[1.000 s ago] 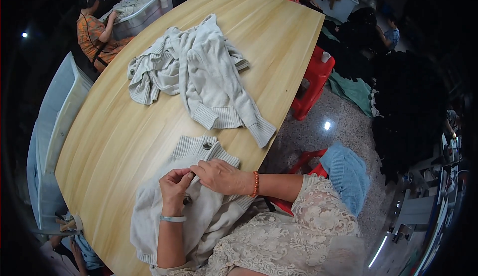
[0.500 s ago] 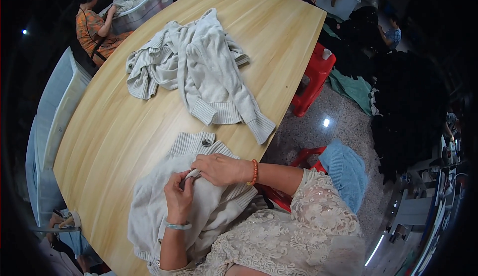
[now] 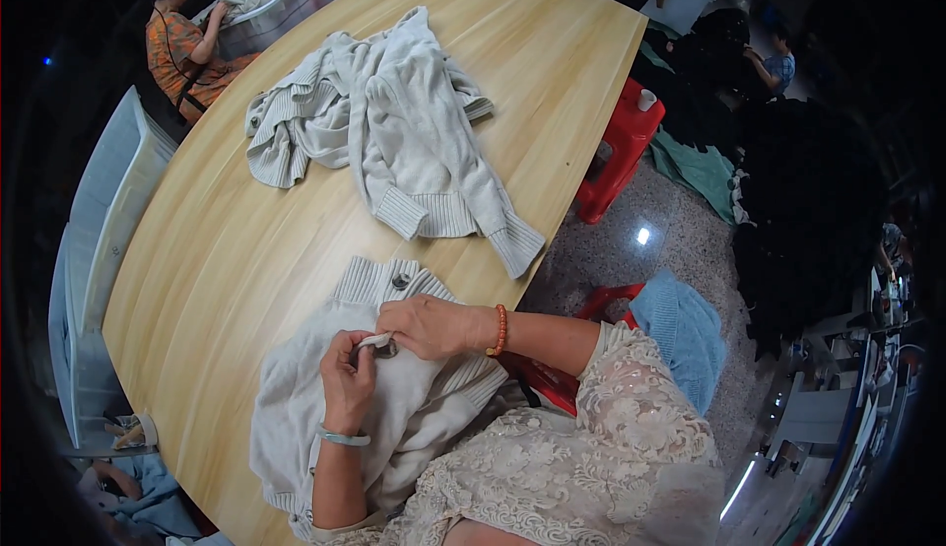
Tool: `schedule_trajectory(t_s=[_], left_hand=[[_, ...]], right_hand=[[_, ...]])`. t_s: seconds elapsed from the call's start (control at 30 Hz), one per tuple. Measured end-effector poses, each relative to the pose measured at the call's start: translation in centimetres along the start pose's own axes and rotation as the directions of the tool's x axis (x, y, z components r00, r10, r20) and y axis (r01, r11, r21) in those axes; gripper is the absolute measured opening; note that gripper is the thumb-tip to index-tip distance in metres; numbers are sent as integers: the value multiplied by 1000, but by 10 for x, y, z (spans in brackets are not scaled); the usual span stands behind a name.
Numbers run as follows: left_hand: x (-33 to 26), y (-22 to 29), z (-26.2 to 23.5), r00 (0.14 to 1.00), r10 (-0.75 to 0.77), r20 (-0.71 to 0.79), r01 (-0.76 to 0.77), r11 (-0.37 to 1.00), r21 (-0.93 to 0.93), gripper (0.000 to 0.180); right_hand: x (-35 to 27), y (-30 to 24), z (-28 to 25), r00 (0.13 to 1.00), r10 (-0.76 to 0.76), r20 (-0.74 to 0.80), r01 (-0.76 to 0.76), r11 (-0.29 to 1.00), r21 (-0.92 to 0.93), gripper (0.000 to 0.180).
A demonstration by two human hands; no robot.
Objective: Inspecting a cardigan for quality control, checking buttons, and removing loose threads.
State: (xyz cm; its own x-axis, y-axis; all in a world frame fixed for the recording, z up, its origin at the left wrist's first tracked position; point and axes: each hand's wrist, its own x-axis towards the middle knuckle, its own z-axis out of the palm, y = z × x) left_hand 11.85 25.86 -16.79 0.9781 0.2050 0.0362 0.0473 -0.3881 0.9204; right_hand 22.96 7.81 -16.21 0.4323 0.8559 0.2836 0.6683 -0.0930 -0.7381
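An off-white knitted cardigan with ribbed edges lies at the near side of the table, partly over my lap. My left hand, wearing a pale bangle, pinches a fold of its front edge between thumb and fingers. From the other side, my right hand, with an orange bead bracelet at the wrist, grips the same fold. A dark button shows just below the fingertips. Another large button sits on the ribbed band above my hands. Farther off, a second off-white cardigan is spread with its sleeves toward me.
The wooden table has its right edge beside a red stool with a small cup. Blue knitwear drapes another stool at my right. Plastic bins stand left. A co-worker sits far left by a tub; dark garments are heaped right.
The pinched fold is turned up more, and the button beneath my fingers now shows. My left hand has shifted slightly left. The view has moved a little.
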Motion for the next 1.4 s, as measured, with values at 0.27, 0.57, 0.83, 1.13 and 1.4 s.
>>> schedule_trajectory(t_s=[0.27, 0.57, 0.83, 1.13, 1.4], left_hand=[[5, 12, -10, 997, -74, -3, 73, 981, 182, 16], [27, 32, 9, 971, 225, -77, -178, 903, 392, 12], [92, 39, 58, 991, 89, 103, -128, 867, 482, 24], [104, 43, 55, 962, -184, 202, 96, 920, 380, 20], [100, 29, 51, 928, -260, 268, 348, 861, -371, 10]], right_hand=[[-8, -1, -33, 991, 130, 33, -123, 979, -162, 28], [-35, 11, -74, 945, 319, 69, -280, 900, -333, 22], [-29, 9, -63, 971, 201, -128, -225, 950, -215, 15], [-31, 22, -51, 961, 245, -126, -264, 949, -170, 13], [-24, 10, -50, 924, 270, -271, -274, 961, 26, 27]])
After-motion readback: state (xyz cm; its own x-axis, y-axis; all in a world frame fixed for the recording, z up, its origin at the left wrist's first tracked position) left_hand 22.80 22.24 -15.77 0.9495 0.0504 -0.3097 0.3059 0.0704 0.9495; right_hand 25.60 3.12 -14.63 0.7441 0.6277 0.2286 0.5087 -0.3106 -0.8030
